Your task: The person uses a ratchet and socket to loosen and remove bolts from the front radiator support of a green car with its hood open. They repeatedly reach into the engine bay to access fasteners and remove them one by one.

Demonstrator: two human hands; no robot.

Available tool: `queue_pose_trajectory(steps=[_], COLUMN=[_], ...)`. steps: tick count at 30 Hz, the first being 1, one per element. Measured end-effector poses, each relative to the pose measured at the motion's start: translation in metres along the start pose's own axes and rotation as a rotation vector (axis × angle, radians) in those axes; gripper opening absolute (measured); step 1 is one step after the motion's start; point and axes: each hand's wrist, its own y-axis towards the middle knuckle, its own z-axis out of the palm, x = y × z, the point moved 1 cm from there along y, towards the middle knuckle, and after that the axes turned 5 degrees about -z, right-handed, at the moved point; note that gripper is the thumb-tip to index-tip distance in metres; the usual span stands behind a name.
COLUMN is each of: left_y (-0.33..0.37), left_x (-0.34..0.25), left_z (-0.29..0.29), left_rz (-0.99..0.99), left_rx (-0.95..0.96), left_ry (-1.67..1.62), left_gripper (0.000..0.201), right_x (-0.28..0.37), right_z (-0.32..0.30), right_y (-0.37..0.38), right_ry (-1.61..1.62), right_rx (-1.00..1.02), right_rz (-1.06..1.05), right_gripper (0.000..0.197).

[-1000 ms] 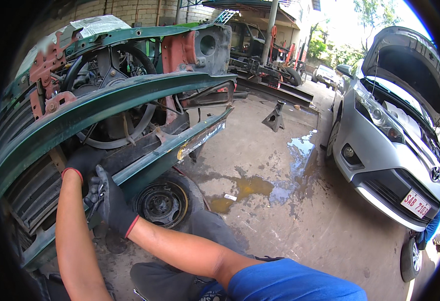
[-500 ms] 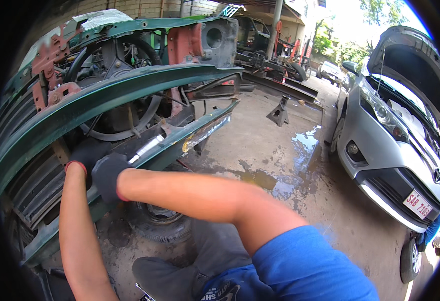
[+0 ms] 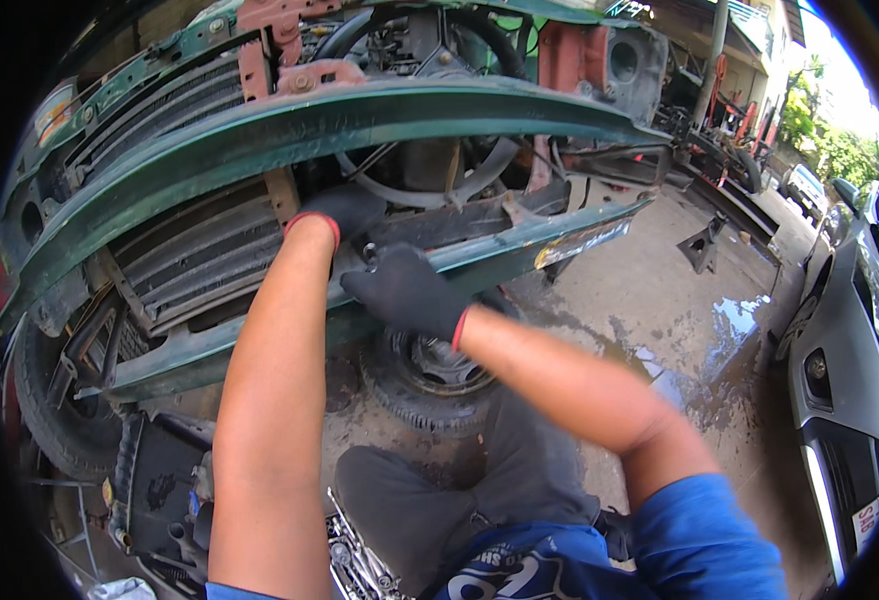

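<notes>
Both my hands wear black gloves with red cuffs and work at the stripped front of a green vehicle. My left hand [image 3: 344, 212] reaches in between the upper green crossbar [image 3: 289, 140] and the lower green rail [image 3: 479, 258]; its fingers are dark and hard to make out. Just to its right and nearer me, my right hand [image 3: 406, 290] is closed at the lower rail. A small bit of shiny metal tool [image 3: 369, 251] shows by its fingers; the rest is hidden in the glove. Behind the hands are a finned radiator-like panel [image 3: 199, 250] and a round fan shroud [image 3: 439, 195].
A wheel [image 3: 429, 375] lies under the rail, in front of my knees. Several metal wrenches [image 3: 359, 560] lie by my leg, beside a black radiator [image 3: 159, 490]. A jack stand [image 3: 701, 245] stands on the wet floor, and a silver car [image 3: 844, 370] is parked at right.
The view has swung left, so the vehicle sits further right in it. My right hand has turned; the long silver tool part that stuck out beside it along the rail no longer shows.
</notes>
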Motion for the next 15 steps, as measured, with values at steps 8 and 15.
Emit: queue_pose_trajectory(steps=[8, 15], left_y=[0.011, 0.029], left_x=[0.012, 0.026], left_z=[0.006, 0.01], left_rz=[-0.05, 0.172], left_rx=[-0.015, -0.018], left_ry=[0.044, 0.191], left_gripper=[0.044, 0.051], right_x=[-0.002, 0.022], right_z=[-0.03, 0.029], right_y=[0.036, -0.001], right_ry=[-0.175, 2.225], right_rx=[0.616, -0.868], right_rz=[0.12, 1.178], right_gripper=[0.031, 0.047])
